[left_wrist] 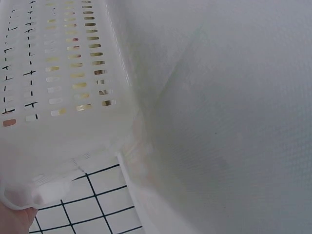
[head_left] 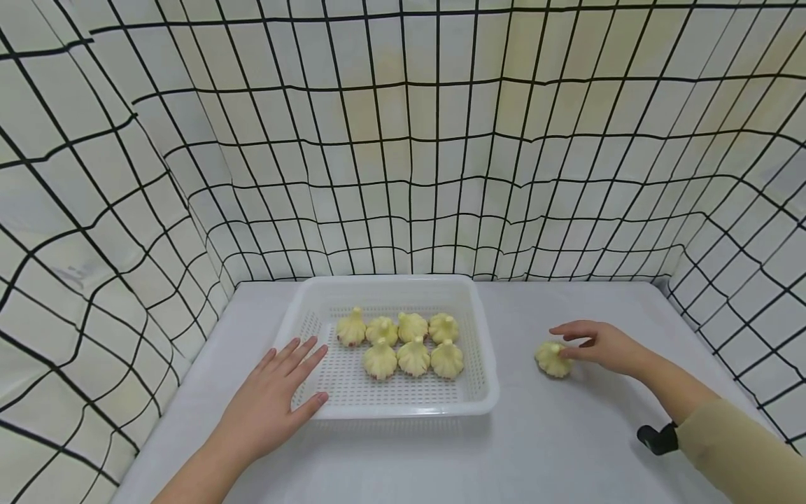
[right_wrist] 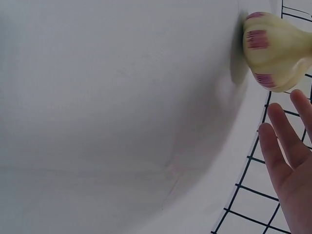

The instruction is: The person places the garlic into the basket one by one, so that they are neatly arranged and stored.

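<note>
A white plastic basket (head_left: 403, 410) with a perforated floor stands on the table. Inside it, several pale yellow garlic bulbs (head_left: 413, 357) sit in two rows. My left hand (head_left: 267, 402) lies over the basket's left edge, fingers spread and straight; the left wrist view shows the slotted basket side (left_wrist: 63, 139) and a bit of the hand (left_wrist: 15, 222) at its rim. To the right of the basket, one garlic bulb (head_left: 550, 360) rests on the table. Beside it is my right hand (head_left: 598, 343), its fingers extended. In the right wrist view the bulb (right_wrist: 273, 53) has purple streaks, and the visible fingers (right_wrist: 276, 158) are apart from it.
White cloth covers the table (head_left: 403, 462). Black netting (head_left: 409, 143) over white walls rises at the back and both sides. A black strap-like object (head_left: 658, 439) shows at the right sleeve's cuff (head_left: 699, 427).
</note>
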A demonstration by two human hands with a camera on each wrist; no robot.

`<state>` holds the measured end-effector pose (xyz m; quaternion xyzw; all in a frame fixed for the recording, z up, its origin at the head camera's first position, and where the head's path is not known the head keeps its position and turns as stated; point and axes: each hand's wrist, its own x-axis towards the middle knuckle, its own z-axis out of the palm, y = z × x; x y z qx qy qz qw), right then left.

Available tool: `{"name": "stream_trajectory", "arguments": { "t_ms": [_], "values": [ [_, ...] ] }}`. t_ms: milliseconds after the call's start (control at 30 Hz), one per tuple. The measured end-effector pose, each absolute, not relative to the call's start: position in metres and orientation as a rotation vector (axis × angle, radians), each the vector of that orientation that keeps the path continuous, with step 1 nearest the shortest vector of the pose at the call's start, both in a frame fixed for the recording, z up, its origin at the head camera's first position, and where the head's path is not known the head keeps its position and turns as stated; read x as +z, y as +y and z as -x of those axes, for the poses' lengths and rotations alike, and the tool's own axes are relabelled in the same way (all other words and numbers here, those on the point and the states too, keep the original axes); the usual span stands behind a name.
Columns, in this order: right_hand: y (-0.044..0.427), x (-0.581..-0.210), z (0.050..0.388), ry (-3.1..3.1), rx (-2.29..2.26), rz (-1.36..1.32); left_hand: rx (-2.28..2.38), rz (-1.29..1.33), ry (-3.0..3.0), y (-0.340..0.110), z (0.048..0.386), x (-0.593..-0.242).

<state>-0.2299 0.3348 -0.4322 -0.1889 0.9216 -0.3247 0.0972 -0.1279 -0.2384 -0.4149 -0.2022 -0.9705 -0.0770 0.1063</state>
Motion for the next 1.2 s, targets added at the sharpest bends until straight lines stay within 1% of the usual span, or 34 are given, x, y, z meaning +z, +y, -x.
{"name": "stream_trajectory", "arguments": {
  "t_ms": [233, 900, 1200],
  "values": [
    [0.329, -0.426, 0.224, 2.749, -0.968, 0.599, -0.230, 0.597, -2.854, -0.239, 0.128, -0.415],
    [0.312, -0.419, 0.214, 2.940, -0.676, 0.708, -0.216, 0.594, -2.861, -0.238, 0.127, -0.414],
    [0.310, -0.415, 0.213, 2.998, -0.568, 0.610, -0.225, 0.595, -2.865, -0.238, 0.128, -0.415]
  ]
}}
